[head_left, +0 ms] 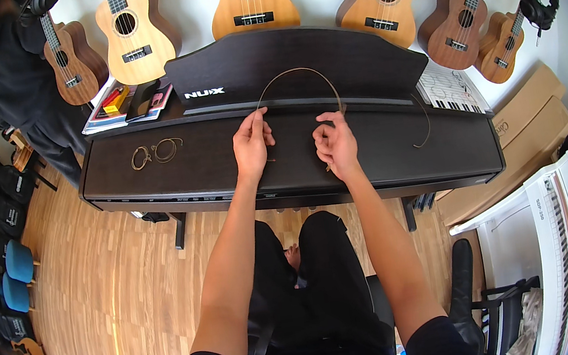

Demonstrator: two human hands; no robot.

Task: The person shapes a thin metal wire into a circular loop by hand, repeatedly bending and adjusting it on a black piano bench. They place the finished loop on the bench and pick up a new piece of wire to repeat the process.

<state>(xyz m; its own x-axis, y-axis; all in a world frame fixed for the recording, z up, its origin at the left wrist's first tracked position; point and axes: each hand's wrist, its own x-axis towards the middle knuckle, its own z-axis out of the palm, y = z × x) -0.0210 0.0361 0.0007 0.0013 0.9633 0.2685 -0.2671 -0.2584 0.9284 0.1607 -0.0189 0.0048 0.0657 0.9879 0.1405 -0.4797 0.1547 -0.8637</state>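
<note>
A bronze-coloured guitar string [298, 69] stands in a tall arch between my hands, above the dark closed lid of a digital piano [214, 147]. My left hand [251, 144] pinches one side of the arch between thumb and fingers. On the other side, my right hand [337, 144] is closed on the string with curled fingers; a short end shows below each hand. To the left on the lid lie two coiled strings, a smaller coil [141, 158] and a looser coil [165, 150]. Another loose string [428, 121] curves over the lid's right part.
Several ukuleles, one of them a pale ukulele [133, 35], hang on the wall behind. Books [98, 121] with small boxes sit at the piano's left end, printed sheets [449, 89] at its right. Cardboard boxes [533, 117] and a white keyboard [550, 234] stand right. A person [17, 84] stands far left.
</note>
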